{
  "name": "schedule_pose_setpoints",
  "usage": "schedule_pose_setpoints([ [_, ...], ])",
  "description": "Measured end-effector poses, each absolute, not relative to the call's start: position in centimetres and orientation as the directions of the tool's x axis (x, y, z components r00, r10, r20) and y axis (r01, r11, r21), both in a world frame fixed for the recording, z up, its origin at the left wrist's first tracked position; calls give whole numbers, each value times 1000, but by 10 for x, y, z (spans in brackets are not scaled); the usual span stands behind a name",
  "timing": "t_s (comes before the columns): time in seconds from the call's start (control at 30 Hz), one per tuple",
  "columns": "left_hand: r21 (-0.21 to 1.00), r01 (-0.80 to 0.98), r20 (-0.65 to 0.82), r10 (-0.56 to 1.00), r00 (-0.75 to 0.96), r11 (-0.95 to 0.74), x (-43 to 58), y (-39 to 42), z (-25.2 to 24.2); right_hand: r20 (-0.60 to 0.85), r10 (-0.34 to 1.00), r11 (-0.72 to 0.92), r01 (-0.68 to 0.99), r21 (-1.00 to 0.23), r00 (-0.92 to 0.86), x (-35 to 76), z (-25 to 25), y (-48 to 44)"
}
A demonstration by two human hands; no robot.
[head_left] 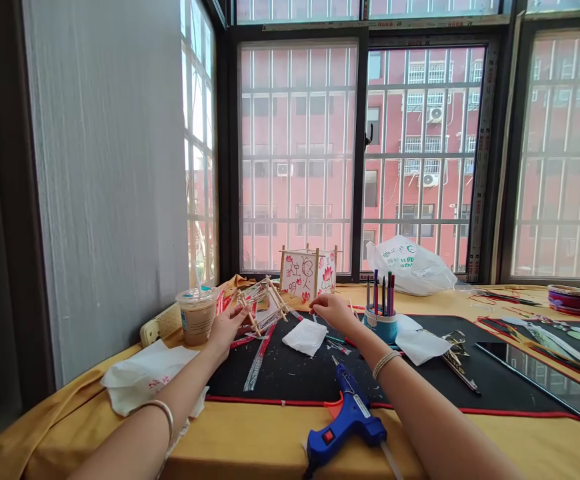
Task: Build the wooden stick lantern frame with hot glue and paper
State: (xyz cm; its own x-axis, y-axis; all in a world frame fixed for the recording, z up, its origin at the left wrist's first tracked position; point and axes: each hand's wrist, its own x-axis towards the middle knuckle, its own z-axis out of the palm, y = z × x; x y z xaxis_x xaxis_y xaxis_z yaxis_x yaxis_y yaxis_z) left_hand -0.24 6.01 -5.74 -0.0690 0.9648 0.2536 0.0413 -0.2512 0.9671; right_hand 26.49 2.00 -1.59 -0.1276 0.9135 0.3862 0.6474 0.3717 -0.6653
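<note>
My left hand point(227, 327) grips a small wooden stick frame point(270, 300), held tilted above the black mat. Clear, shiny film or strands show between its sticks. To the right of the frame, apart from it, my right hand point(334, 313) has its fingertips pressed together; whatever they may pinch is too small to make out. A folded white tissue point(306, 337) lies on the mat between my hands. In front of my right forearm rests a blue glue gun point(347, 413) with an orange trigger. Behind the hands stands a paper lantern point(303, 273) with red drawings.
A lidded iced drink point(197, 317) stands at the left by a crumpled paper bag point(145, 373). On the right are a pen holder point(381, 327), scissors point(457, 367) and a tablet point(545, 377). A white plastic bag point(413, 263) sits by the window. Plastic strips point(260, 360) lie on the mat.
</note>
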Motion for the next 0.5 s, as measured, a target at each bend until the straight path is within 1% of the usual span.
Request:
schedule_pose_setpoints([
  [0.17, 964, 93, 259, 960, -103, -250, -4, 60, -59, 385, 915, 365, 657, -660, -121, 265, -15, 20],
  [0.37, 953, 209, 256, 951, -170, -219, -11, 67, -64, 370, 920, 356, 665, -656, -128, 267, -18, 23],
  [0.5, 918, 310, 311, 933, -183, -246, -13, 70, -65, 382, 917, 358, 669, -651, -118, 273, -16, 26],
])
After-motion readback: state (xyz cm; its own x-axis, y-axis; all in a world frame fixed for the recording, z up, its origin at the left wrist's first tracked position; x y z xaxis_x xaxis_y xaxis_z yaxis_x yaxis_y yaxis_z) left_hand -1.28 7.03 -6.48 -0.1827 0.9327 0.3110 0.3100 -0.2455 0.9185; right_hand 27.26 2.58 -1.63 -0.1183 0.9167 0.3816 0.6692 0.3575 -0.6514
